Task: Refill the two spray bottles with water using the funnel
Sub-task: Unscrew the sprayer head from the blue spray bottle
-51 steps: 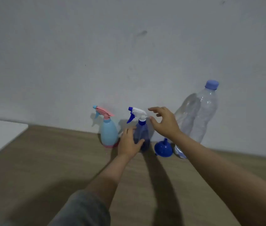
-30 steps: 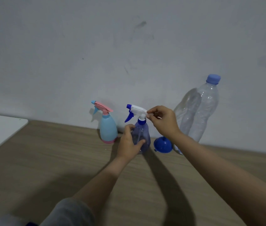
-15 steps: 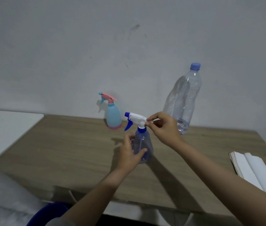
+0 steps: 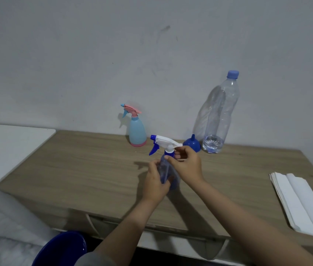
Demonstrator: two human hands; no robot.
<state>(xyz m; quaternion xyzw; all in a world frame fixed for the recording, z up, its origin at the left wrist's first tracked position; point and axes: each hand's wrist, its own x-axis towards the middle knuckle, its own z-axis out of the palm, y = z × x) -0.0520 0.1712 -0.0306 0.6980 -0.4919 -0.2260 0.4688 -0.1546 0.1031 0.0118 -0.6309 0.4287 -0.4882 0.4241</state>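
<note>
While the left hand point(image 4: 154, 184) wraps its fingers around the belly of the dark blue spray bottle point(image 4: 168, 174), the right hand point(image 4: 187, 164) pinches the blue collar just under the white trigger head point(image 4: 166, 143), thumb and fingers curled round the neck. Both hands are holding the same bottle, which stands upright or nearly so about mid-tabletop, nearer the front edge than the other things; whether its base rests on the wood I cannot tell, since the left hand covers it.

By the look of the grip, the step in hand is unscrewing the head so the funnel can go in. The bottle is thin see-through plastic and seems close to empty, so it should be light and will dent if squeezed hard; the belly is the place to steady it, and the ribbed collar, not the trigger or nozzle, is where to turn. A dip tube shows inside, so the head needs lifting straight up once loose.

Behind the hands, near the back edge of the tabletop point(image 4: 94, 169), the small blue funnel point(image 4: 191, 144) sits mouth down, just beside a tall clear water bottle point(image 4: 220, 116) with a blue cap and only a little water at the bottom. Left of these stands the light blue spray bottle point(image 4: 137, 132) with a pink trigger, against the wall. Folded white paper point(image 4: 301, 202) lies at the right edge.
</note>
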